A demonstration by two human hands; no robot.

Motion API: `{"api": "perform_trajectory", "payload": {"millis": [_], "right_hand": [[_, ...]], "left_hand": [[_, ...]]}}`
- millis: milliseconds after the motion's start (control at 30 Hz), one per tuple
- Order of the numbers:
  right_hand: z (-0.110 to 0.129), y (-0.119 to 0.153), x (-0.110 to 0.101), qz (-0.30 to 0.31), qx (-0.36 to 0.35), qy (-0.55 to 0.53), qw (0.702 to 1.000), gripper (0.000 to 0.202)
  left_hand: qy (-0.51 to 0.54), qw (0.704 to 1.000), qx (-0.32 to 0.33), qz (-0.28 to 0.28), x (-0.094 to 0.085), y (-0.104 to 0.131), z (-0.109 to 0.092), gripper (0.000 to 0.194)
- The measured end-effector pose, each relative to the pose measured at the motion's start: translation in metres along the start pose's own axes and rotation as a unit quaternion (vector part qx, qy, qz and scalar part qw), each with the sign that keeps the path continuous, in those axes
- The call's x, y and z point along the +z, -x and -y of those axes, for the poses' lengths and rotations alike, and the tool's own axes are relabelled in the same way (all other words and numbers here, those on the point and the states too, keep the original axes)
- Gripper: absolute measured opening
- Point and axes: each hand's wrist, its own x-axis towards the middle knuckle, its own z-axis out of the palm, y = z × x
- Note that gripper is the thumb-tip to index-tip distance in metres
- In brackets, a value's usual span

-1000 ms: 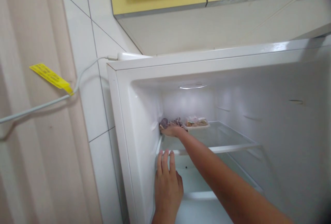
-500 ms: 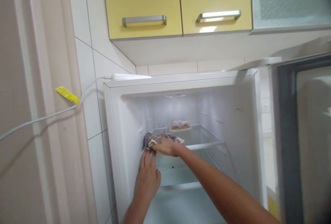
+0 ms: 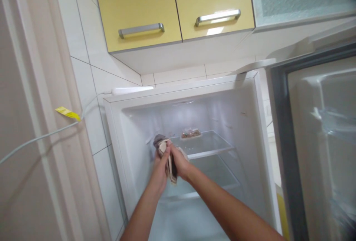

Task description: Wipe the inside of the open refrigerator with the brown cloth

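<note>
A grey and cream cloth (image 3: 171, 168) is bunched between my two hands, inside the open fridge (image 3: 114, 129). My left hand (image 3: 160, 170) is closed on its left side, thumb pointing up. From the right, my right hand (image 3: 179, 161) grips the same cloth, its thumb close to the left one. Both hands are in front of the upper glass shelf (image 3: 211, 142), near the fridge's left wall. Part of the cloth hangs down between the palms, and some fingers are hidden behind it.
A clear package of food (image 3: 191, 133) lies at the back of the upper shelf. The fridge door (image 3: 283, 140) stands open at right. Yellow cabinets (image 3: 139, 7) hang overhead. A white cable with a yellow tag (image 3: 68, 113) runs along the left.
My left hand has risen from below the shelf edge and taken hold of the cloth. The cloth is now gathered between both hands. The view has tilted and shifted slightly.
</note>
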Motion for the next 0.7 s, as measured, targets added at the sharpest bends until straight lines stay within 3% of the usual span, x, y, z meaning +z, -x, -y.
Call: {"api": "perform_trajectory", "payload": {"millis": [67,133,200,300,367,433,467,500,533,567,600,633,667,700], "right_hand": [[0.007,0.004,-0.004,0.079,-0.008,-0.056,0.995,0.085],[0.011,0.004,-0.022,0.092,-0.042,-0.039,0.994,0.084],[0.011,0.004,-0.05,-0.003,-0.088,0.078,0.993,0.074],[0.0,0.008,-0.101,-0.166,-0.099,0.22,0.956,0.06],[-0.013,0.016,-0.13,-0.218,-0.091,0.259,0.937,0.057],[-0.029,0.026,-0.15,-0.251,-0.081,0.293,0.919,0.055],[-0.037,0.031,-0.156,-0.26,-0.077,0.33,0.904,0.054],[-0.045,0.036,-0.16,-0.262,-0.075,0.378,0.885,0.052],[-0.052,0.04,-0.163,-0.258,-0.076,0.429,0.862,0.049],[-0.058,0.043,-0.164,-0.25,-0.079,0.477,0.839,0.046],[-0.063,0.045,-0.165,-0.242,-0.083,0.515,0.818,0.043],[-0.066,0.046,-0.165,-0.235,-0.087,0.537,0.806,0.04],[-0.069,0.047,-0.165,-0.232,-0.09,0.541,0.803,0.038],[-0.07,0.048,-0.165,-0.232,-0.091,0.539,0.805,0.038]], "left_hand": [[0.014,0.998,0.009,-0.059,0.013,-0.01,-0.007,0.033],[-0.009,0.992,0.019,-0.123,0.018,-0.023,-0.011,0.018],[-0.05,0.985,0.05,-0.16,0.019,-0.034,-0.016,0.017],[-0.137,0.962,0.15,-0.18,0.02,-0.044,-0.035,0.03],[-0.215,0.936,0.232,-0.156,0.022,-0.046,-0.054,0.036],[-0.293,0.906,0.292,-0.091,0.025,-0.046,-0.073,0.038],[-0.36,0.874,0.325,-0.044,0.025,-0.047,-0.08,0.038],[-0.447,0.819,0.359,0.003,0.024,-0.049,-0.084,0.037],[-0.551,0.737,0.388,0.045,0.022,-0.052,-0.085,0.036],[-0.653,0.637,0.403,0.075,0.018,-0.057,-0.083,0.037],[-0.735,0.537,0.404,0.092,0.012,-0.061,-0.079,0.039],[-0.792,0.458,0.393,0.094,0.005,-0.066,-0.073,0.041],[-0.816,0.427,0.378,0.09,-0.003,-0.071,-0.065,0.041],[-0.828,0.416,0.367,0.086,-0.012,-0.075,-0.058,0.042]]}}
